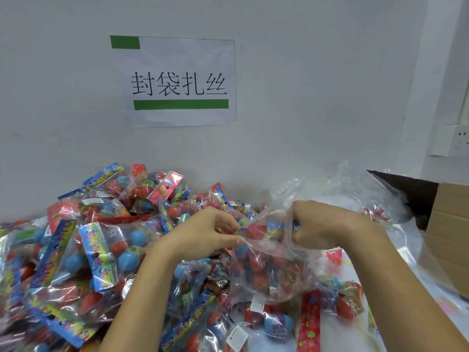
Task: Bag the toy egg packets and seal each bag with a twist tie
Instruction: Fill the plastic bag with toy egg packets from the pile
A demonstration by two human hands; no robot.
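A clear plastic bag (269, 273) holding toy egg packets hangs between my hands at centre. My left hand (203, 232) pinches the bag's mouth from the left, thumb and fingers curled on the plastic. My right hand (322, 224) grips the bag's gathered top from the right. A big heap of toy egg packets (83, 250), with red and blue eggs under colourful header cards, covers the table to the left and front. No twist tie is clearly visible.
A pile of empty clear bags (337, 191) lies at the back right. A brown cardboard box (449, 237) stands at the right edge. A paper sign (180, 82) is on the wall, and a wall socket (454, 143) is further right.
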